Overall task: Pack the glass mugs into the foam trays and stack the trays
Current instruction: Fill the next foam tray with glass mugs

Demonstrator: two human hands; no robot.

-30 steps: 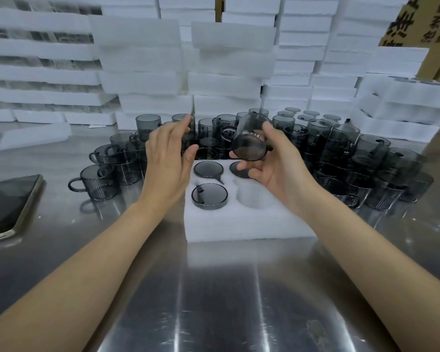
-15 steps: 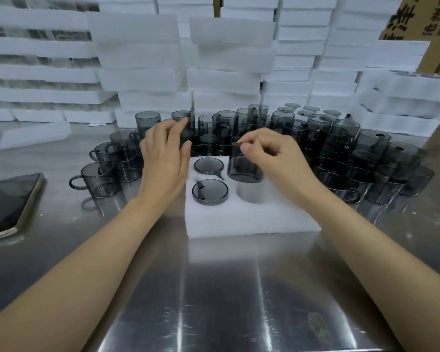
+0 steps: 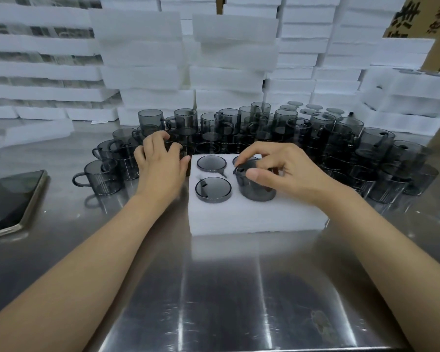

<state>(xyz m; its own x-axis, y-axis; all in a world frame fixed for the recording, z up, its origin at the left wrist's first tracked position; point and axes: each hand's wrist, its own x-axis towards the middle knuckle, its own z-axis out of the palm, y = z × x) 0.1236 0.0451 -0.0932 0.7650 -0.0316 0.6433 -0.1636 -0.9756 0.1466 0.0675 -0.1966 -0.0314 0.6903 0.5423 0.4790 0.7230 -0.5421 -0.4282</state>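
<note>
Mug [image 3: 255,185] under the right hand [image 3: 285,171]: partway down in the foam tray [image 3: 252,219], near-right pocket, and much of its wall stands above the foam. The thumb and fingertips pinch its top edge.

Two seated mugs [image 3: 213,189] lie between the hands, flush with the foam. A third shows just past the right fingertips, mostly hidden.

Left hand [image 3: 160,166]: at the tray's far-left corner, thumb against the foam, fingers curled over the loose mugs [image 3: 264,123] beyond. Cannot tell whether it grips one.

To seat it well, I judge: press straight down and evenly, and line the handle up with its slot first. A tilt would likely bind the glass against the foam. The left hand should brace the tray, which looks light enough to slide on the steel table [image 3: 226,288].

Phone [image 3: 8,201] well left of the left forearm. Stacked trays [image 3: 142,59] beyond both hands.
</note>
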